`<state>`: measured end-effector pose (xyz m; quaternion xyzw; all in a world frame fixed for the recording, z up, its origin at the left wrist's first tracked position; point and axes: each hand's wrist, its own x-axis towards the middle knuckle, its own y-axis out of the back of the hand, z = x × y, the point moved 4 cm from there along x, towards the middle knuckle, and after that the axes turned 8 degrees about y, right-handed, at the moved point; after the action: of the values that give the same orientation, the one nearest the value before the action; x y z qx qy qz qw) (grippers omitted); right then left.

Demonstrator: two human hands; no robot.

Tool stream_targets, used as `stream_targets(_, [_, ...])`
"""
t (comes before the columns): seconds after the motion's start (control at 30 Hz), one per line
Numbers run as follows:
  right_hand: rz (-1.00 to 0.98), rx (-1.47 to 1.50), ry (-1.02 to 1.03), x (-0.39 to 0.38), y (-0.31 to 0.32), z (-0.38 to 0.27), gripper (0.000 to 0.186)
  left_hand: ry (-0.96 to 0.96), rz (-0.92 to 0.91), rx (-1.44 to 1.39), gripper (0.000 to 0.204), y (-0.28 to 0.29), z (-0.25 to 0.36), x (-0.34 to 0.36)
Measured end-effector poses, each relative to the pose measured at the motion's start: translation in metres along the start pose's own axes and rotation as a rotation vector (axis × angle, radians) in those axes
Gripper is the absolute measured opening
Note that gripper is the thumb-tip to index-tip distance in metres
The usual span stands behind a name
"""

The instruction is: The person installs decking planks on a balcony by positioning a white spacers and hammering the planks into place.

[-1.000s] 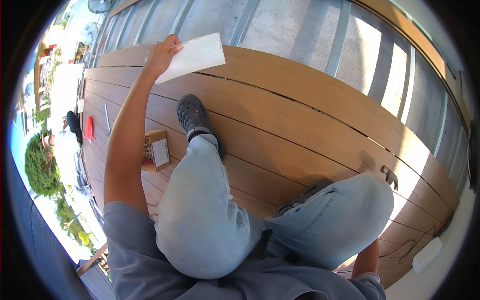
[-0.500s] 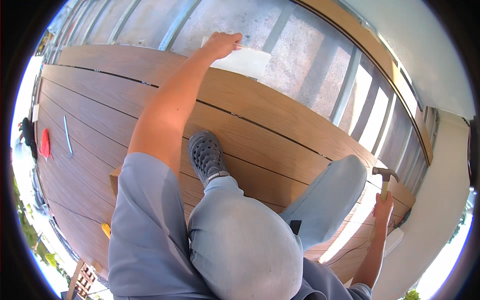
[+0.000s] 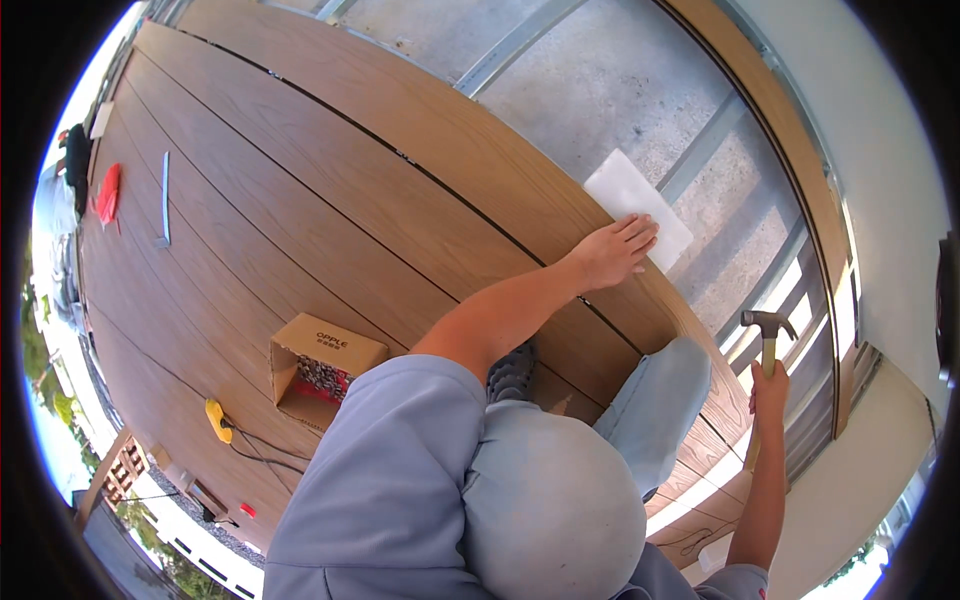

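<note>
My left hand (image 3: 615, 252) grips the near edge of a flat white block (image 3: 638, 205), its fingers over the top. The block lies against the outer edge of the last wood-look deck board (image 3: 500, 165) and reaches over the open frame. At the right, my right hand (image 3: 768, 388) is closed round the handle of a hammer (image 3: 767, 322), held upright with its dark claw head raised beyond my knee. The hammer is apart from the block. My left forearm partly covers my dark clog (image 3: 510, 372).
Metal joists (image 3: 515, 45) cross the concrete beyond the boards. An opened cardboard box (image 3: 330, 345) of small metal pieces sits left of me. Near it lies a yellow tool (image 3: 217, 420) with a cord. Farther left are a red cloth (image 3: 107, 193) and a thin strip (image 3: 165, 200).
My view has swung, and more of the deck and the box show. My left hand has shifted from the block's far-left corner to its near edge. The right hand still holds the hammer up.
</note>
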<state>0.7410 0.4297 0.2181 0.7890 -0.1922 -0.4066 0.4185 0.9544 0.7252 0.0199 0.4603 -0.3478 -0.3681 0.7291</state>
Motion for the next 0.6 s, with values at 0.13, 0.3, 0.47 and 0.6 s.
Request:
stream_targets(0.13, [-0.161,-0.133,0.331,0.102,-0.022,-0.114,0.026,-0.002,-0.038,0.049,0.064,0.011,0.005,-0.001])
stream_targets(0.3, [-0.227,-0.624,0.799,0.192,-0.032,-0.213,0.029,-0.016,-0.1,0.028,0.069,0.02,0.003,0.0])
stream_targets(0.47, [0.21,-0.194,0.699,0.272,0.024,-0.258,0.03,-0.025,-0.081,-0.014,0.068,0.016,0.006,0.002])
stream_targets(0.6, [0.264,0.237,0.221,0.265,-0.038,-0.227,0.026,-0.047,-0.065,-0.002,0.067,0.018,0.006,0.007])
